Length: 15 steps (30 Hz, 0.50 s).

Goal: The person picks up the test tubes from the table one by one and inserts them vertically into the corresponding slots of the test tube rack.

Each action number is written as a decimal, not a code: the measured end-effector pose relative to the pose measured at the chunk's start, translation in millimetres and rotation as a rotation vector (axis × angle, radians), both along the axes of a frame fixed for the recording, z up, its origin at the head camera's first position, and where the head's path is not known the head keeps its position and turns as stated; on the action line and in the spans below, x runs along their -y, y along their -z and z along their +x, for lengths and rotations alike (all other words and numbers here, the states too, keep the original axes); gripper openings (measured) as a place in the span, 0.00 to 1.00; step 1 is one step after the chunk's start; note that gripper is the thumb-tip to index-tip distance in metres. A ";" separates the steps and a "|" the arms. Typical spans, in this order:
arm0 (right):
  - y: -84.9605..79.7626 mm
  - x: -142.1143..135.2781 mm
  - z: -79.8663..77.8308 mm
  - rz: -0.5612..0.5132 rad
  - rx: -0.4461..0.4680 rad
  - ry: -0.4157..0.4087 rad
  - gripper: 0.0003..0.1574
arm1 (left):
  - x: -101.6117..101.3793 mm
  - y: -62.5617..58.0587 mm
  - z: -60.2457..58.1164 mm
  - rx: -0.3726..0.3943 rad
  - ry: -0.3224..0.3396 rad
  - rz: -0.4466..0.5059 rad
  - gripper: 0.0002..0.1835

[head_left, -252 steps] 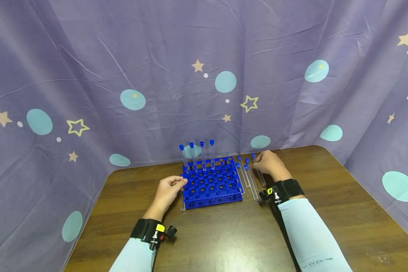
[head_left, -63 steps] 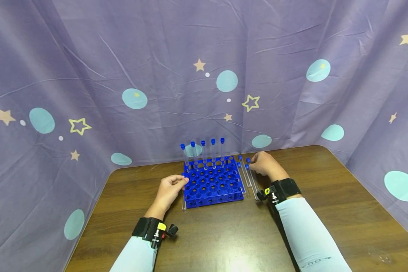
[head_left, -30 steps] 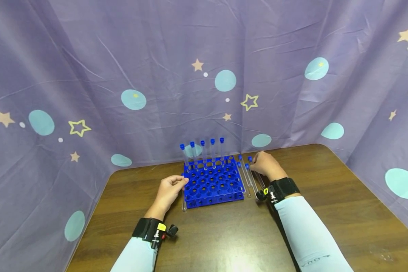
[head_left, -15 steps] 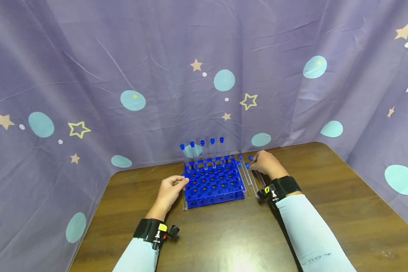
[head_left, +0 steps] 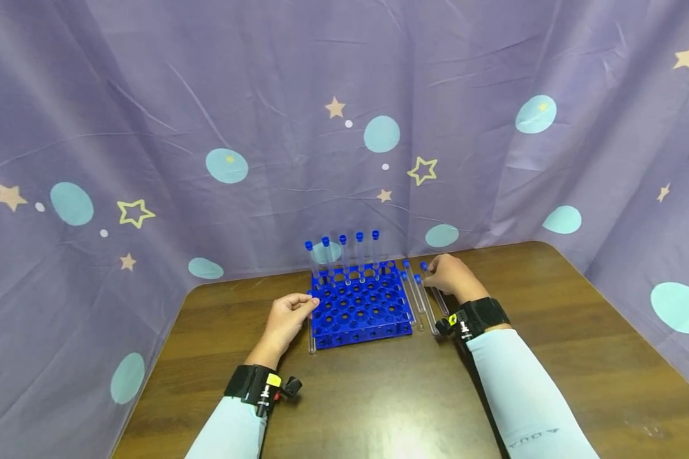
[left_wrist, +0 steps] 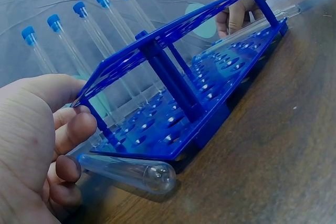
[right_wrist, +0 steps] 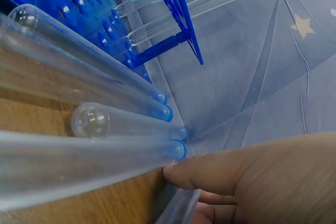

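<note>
A blue test tube rack [head_left: 360,313] stands on the table, a row of several blue-capped test tubes [head_left: 344,258] upright along its back. My left hand [head_left: 284,320] pinches the left edge of its top plate, thumb above and index finger beneath. Below those fingers another capped tube [left_wrist: 131,172] lies beside the rack. To the rack's right, my right hand [head_left: 455,277] pinches the outermost lying test tube [head_left: 440,303] near its blue cap. The fingers partly hide this tube, and in the right wrist view only a short piece [right_wrist: 181,208] shows below the thumb.
Several more capped tubes [head_left: 427,307] lie side by side between the rack and my right hand, caps toward the back. A purple curtain [head_left: 264,159] hangs close behind the brown wooden table [head_left: 356,395].
Since the earliest frame, one more tube stands in the rack's back row. Over the last two seconds my right hand has drawn the outermost tube slightly rightward, apart from the others. My left hand stays put.
</note>
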State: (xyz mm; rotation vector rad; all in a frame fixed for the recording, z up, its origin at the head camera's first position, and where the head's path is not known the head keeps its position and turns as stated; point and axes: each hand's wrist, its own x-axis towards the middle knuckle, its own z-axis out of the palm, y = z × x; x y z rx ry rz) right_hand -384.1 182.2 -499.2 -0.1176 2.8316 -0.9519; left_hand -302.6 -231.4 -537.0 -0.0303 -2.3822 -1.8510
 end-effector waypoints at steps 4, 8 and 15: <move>-0.1 -0.9 -0.6 0.007 0.013 0.011 0.27 | 0.3 0.3 -0.5 -0.005 -0.004 0.003 0.12; -0.6 -2.0 -0.9 0.002 0.019 0.019 0.27 | -0.1 -0.5 -1.5 -0.003 -0.001 0.005 0.12; 0.0 -1.8 0.5 0.004 0.012 0.012 0.30 | 0.7 1.3 0.4 0.004 -0.006 -0.016 0.12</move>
